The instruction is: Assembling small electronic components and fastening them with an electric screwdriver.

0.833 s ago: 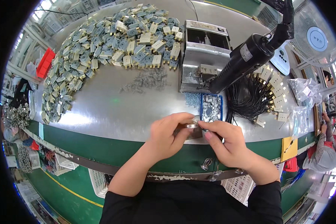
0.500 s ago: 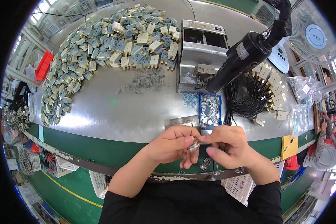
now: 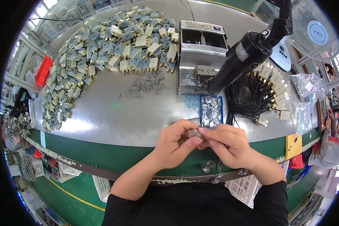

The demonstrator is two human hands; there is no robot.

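Observation:
Between my two hands, over the near edge of the bench, is a small shiny round metal part (image 3: 194, 133). My left hand (image 3: 173, 147) is closed on it, the thumb pressed along its near side. From the other side my right hand (image 3: 230, 146) pinches at the same part with thumb and forefinger; what lies between those fingertips is mostly hidden. Just below my right hand, similar round metal parts (image 3: 208, 165) lie at the bench edge. Beyond my fingers stands a blue tray (image 3: 201, 113) of small metal pieces, with loose screws (image 3: 191, 101) to its left.
A large heap of grey and cream plastic housings (image 3: 113, 43) covers the far left, with springs (image 3: 145, 83) before it. A metal machine (image 3: 197, 56), a black cylindrical tool (image 3: 239, 56), black cables (image 3: 248, 96) and a fan (image 3: 316, 34) stand right. Another person (image 3: 327, 150) works far right.
Both hands have moved slightly away from me with the round metal part. My left hand has turned, and its fingers have curled more tightly around the part.

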